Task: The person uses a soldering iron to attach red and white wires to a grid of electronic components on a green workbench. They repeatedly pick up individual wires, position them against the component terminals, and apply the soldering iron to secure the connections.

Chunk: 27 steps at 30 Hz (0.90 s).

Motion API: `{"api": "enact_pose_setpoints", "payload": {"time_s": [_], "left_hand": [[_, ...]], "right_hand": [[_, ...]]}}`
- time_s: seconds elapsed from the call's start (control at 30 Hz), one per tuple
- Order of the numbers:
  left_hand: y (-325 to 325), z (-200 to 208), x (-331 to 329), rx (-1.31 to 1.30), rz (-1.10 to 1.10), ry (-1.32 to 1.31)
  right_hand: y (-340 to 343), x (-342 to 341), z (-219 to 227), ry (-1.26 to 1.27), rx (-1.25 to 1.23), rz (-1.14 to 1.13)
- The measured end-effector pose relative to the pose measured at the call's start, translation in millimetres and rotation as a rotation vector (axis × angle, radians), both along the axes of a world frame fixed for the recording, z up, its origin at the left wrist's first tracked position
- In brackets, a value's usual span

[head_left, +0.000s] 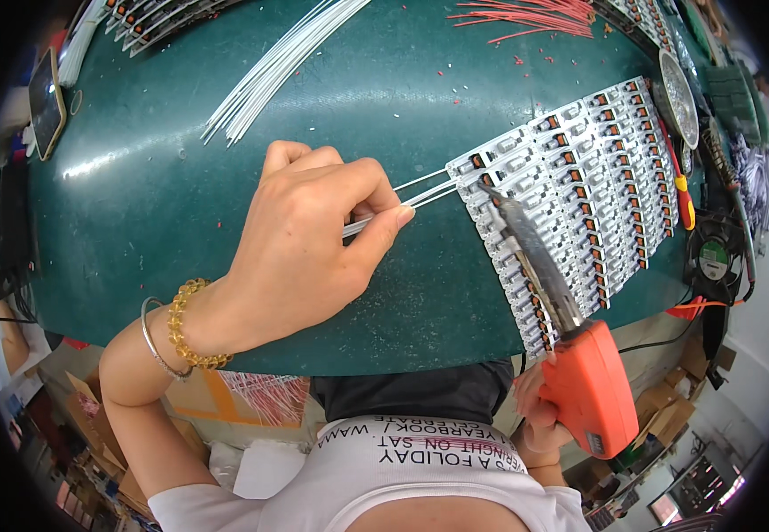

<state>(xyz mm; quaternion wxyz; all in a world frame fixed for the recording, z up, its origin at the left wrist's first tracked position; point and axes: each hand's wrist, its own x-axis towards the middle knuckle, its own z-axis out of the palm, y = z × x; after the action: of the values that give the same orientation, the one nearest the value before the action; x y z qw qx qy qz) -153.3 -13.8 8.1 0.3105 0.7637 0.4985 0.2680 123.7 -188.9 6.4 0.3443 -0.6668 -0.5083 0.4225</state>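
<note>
My left hand (313, 230) is closed in a pinch around a few thin white wires (433, 197). Their far ends reach the left edge of a panel of small white parts with orange-and-black components (570, 177). My right hand (539, 412) grips an orange-handled soldering iron (588, 381), and the handle hides some of its fingers. The iron's dark tip points up and left over the panel's upper left corner, close to the wire ends. Whether the tip touches a joint cannot be made out.
A bundle of white wires (278, 66) lies at the back, with red wires (535, 16) farther right. Beyond the panel are a metal dish (678, 97), a yellow-and-red screwdriver (685, 202) and a small black fan (717, 253). A phone (46, 104) rests at far left.
</note>
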Motion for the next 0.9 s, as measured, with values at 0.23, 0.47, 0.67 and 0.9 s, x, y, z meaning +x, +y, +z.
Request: {"api": "enact_pose_setpoints", "payload": {"time_s": [0.23, 0.47, 0.67, 0.9], "left_hand": [[1.0, 0.9, 0.2, 0.014, -0.020, 0.018], [-1.1, 7.2, -1.2, 0.109, 0.013, -0.073], [-11.2, -4.0, 13.5, 0.055, -0.030, -0.049], [-11.6, -8.2, 15.7, 0.100, -0.018, -0.043]], "right_hand": [[-6.3, -0.8, -2.5, 0.094, 0.073, -0.071], [6.5, -11.0, 16.9, 0.190, 0.008, -0.054], [1.9, -13.5, 17.1, 0.228, -0.026, -0.115], [-9.4, 3.1, 0.9, 0.057, 0.023, 0.000]]}}
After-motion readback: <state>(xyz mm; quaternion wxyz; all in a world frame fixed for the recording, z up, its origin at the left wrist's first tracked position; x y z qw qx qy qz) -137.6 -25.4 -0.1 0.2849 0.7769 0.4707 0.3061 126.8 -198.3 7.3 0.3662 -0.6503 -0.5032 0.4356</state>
